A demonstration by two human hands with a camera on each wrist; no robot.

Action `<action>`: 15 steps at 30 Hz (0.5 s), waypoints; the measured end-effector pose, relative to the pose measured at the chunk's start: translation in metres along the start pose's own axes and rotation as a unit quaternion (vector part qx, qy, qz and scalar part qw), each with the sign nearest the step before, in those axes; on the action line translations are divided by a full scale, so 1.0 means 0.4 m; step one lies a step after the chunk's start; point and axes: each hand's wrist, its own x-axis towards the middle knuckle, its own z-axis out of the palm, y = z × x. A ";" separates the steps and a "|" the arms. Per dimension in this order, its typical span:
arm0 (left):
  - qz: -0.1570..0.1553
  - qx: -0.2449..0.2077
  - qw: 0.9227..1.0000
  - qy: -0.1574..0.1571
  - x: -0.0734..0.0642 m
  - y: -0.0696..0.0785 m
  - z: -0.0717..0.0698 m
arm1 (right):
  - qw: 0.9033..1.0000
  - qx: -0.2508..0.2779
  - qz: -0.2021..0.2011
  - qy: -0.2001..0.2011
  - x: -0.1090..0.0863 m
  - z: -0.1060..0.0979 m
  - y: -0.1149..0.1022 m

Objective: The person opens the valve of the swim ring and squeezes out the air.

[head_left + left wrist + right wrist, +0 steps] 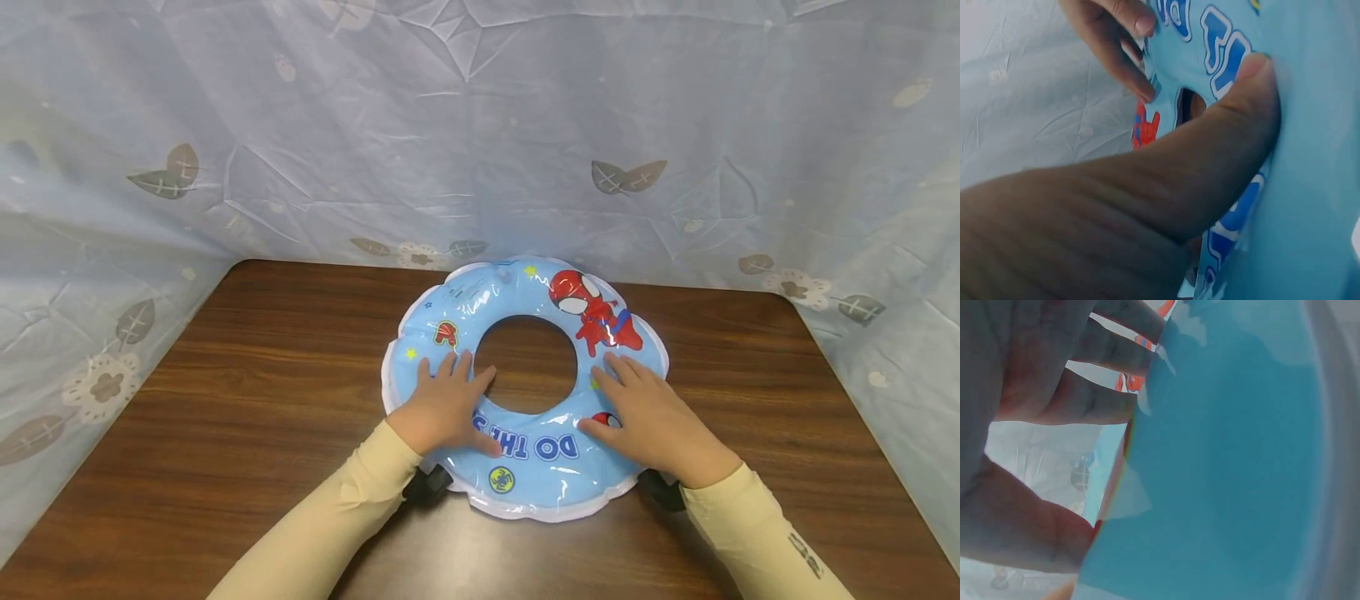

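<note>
Fingers [637, 383] spread and empty, left hand [441, 410] and right hand [651, 421] touch the seemingly inflated Spider-Man swim ring [536, 492], perhaps with only release remaining.

Glare dots the glossy ring [536, 483] and table [461, 546]; wrist views look dimmer.

I see room over the tabletop [262, 375] left of the left hand [447, 408]; the puffy ring [547, 483] blocks below it and the right hand [652, 421].
</note>
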 end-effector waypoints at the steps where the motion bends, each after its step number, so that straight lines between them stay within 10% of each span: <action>1: 0.001 -0.004 1.000 -0.002 0.000 -0.002 -0.002 | 1.000 0.000 -0.001 -0.001 0.000 -0.001 -0.001; 15: 0.015 -0.014 1.000 -0.016 0.005 -0.020 -0.005 | 0.999 0.002 0.013 -0.032 0.001 0.004 -0.007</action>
